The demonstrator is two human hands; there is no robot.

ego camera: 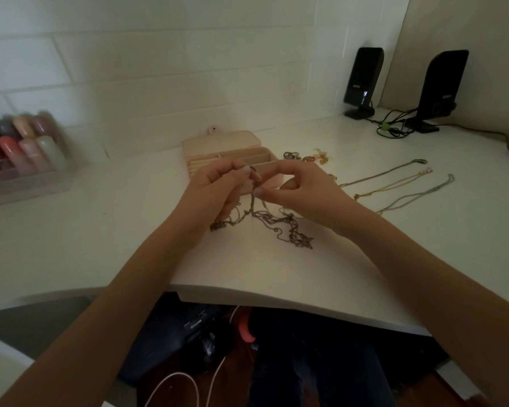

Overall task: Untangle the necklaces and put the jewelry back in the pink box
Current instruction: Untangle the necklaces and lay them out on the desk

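Your left hand and right hand meet above the white desk, fingers curled and pinching the top of a tangled clump of necklaces. The two hands are close together, fingertips almost touching, each nipping a strand where the chains rise to a point. Below your fingers the tangle hangs down and spreads across the desk, one knotted end lying near your left wrist and another, larger cluster lying nearer the desk's front edge.

Just behind your hands the pink box sits open, its lid tipped back toward the tiled wall and its pale compartments showing; your hands partly hide its front edge.

To the right of the box a few rings and small orange pieces lie on the desk. Farther right, three separated chains lie stretched out side by side, apart from the tangle.

At the far right stand two black speakers with their cables. At the left edge a clear tray of coloured bottles appears blurred.
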